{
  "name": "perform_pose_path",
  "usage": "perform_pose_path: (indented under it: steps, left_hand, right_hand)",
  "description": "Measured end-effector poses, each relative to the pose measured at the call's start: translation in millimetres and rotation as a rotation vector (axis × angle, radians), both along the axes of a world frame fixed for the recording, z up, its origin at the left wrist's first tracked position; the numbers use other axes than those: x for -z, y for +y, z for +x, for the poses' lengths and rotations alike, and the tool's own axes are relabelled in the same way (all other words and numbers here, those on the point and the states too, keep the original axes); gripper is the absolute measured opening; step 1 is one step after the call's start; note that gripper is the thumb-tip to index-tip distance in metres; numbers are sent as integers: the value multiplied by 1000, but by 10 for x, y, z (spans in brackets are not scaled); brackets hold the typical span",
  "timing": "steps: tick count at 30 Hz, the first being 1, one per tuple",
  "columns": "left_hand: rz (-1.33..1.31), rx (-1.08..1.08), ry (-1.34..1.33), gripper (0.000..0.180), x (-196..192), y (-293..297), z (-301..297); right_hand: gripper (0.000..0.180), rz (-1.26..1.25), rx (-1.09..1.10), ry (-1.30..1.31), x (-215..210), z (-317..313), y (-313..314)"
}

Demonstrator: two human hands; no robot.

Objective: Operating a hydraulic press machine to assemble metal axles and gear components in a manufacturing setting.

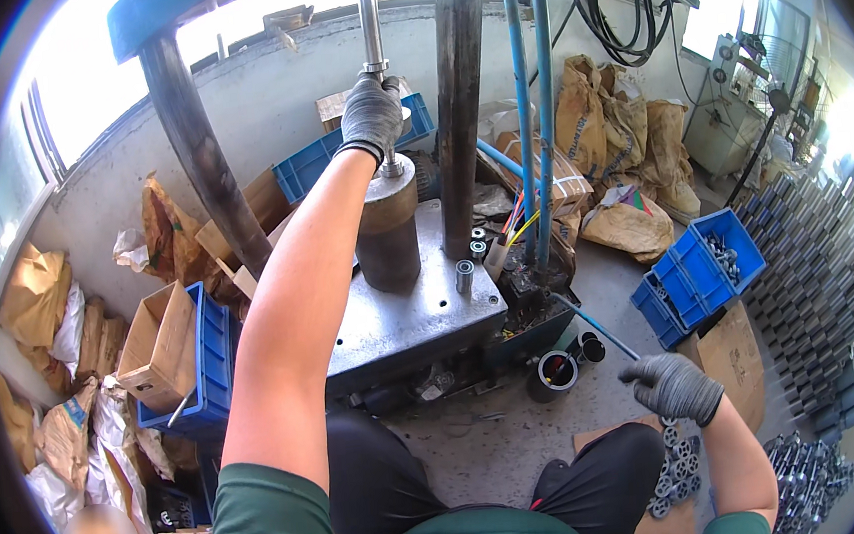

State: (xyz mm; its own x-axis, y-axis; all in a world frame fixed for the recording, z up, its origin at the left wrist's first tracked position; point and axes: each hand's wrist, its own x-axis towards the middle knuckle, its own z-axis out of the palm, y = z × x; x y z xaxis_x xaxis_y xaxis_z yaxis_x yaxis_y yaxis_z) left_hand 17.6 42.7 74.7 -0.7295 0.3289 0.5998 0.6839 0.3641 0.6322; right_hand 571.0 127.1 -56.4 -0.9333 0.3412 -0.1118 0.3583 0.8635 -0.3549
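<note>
My left hand [373,116], in a grey glove, is closed round an upright metal rod between the press ram [371,20] above and a dark steel cylinder [388,235] below. The fingers hide most of that rod; its lower end [392,165] meets the top of the cylinder. The cylinder stands on the steel press table [401,319]. Low on the right, my gloved right hand [675,388] is curled at the end of a thin blue lever [597,326], which slants up to the base of the press. A small metal sleeve [464,276] stands at the table's right corner.
Thick press columns [461,104] flank the work. Blue crates [713,265] with metal parts sit at right, beside stacked dark tubes [810,287]. Round parts [676,468] lie near my right knee. A cardboard box [158,348] and paper sacks [626,121] line the walls.
</note>
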Motion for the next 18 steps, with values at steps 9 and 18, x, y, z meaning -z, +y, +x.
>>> perform_pose_path:
  steps: [9,18]
  left_hand:
    - [25,50,-84,34,-41,-61,148]
    - [29,61,-71,34,-50,-73,144]
  right_hand:
    - [26,62,-84,-19,-118,-30,44]
    - [27,57,-134,-91,-113,-39,108]
